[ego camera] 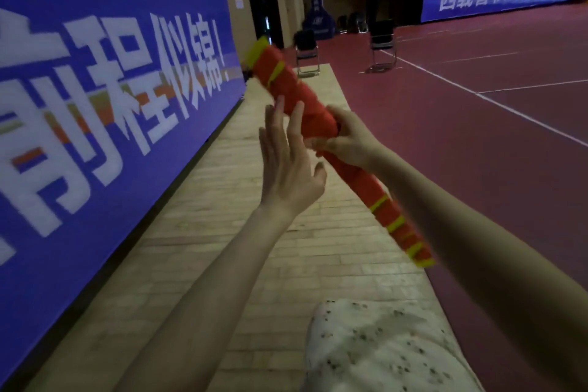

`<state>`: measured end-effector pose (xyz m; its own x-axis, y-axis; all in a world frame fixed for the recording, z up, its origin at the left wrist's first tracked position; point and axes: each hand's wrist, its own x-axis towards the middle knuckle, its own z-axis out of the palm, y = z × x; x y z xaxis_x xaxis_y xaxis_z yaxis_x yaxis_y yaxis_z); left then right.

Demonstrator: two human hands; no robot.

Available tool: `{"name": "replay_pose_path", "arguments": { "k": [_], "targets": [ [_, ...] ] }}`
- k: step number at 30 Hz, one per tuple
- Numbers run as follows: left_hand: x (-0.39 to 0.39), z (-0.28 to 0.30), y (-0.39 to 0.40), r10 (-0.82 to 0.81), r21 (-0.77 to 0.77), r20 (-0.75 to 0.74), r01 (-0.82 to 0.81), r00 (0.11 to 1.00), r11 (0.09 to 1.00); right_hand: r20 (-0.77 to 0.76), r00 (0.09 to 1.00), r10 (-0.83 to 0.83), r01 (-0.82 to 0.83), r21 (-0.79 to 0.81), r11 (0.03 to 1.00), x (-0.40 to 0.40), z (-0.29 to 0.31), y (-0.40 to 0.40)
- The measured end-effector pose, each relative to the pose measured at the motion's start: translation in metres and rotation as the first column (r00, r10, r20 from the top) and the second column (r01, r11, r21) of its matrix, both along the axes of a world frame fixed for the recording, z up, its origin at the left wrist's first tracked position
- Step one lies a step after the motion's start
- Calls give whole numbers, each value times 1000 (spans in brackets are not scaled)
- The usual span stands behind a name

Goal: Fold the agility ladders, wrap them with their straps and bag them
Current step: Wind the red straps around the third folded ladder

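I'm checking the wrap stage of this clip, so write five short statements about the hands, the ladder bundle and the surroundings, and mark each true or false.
1. The right hand grips the ladder bundle near its middle. True.
2. The left hand is clenched round the bundle. False: its fingers are straight and spread, beside the bundle.
3. The bundle is red-orange with yellow bands. True.
4. The bundle lies on the wooden floor. False: it is held up in the air, tilted.
5. Two chairs stand on the red court beyond. True.
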<state>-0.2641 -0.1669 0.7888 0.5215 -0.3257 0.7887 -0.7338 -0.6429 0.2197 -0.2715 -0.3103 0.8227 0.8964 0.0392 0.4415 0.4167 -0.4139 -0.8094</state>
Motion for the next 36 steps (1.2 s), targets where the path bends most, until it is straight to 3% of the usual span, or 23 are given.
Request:
{"name": "replay_pose_path", "arguments": {
  "k": [2,4,9,12,17,21,28,36],
  "targets": [
    [-1,5,8,-138,-196,-314,78,940,978,35,999,-13,6,183,983,11,5,18],
    [11,7,23,-197,-267,-513,63,835,962,75,997,-13,-15,359,933,26,6,44],
    [35,-15,70,-15,-118,-587,-67,810,991,103,993,-59,-36,737,675,56,5,105],
    [53,-37,125,208,36,-457,-215,865,976,-7,1000,11,1,882,471,79,0,152],
    [79,-37,213,504,221,-326,-454,800,863,-39,954,298,-65,942,329,116,-21,224],
    [99,-38,277,550,291,-370,-469,749,834,-10,889,457,-121,959,256,140,-33,282],
    [141,-76,336,652,424,-364,-505,665,752,-105,857,504,19,985,172,197,-89,341],
    [120,-138,413,746,319,-475,-699,467,640,-182,788,588,79,977,196,218,-132,411]
  ]
}}
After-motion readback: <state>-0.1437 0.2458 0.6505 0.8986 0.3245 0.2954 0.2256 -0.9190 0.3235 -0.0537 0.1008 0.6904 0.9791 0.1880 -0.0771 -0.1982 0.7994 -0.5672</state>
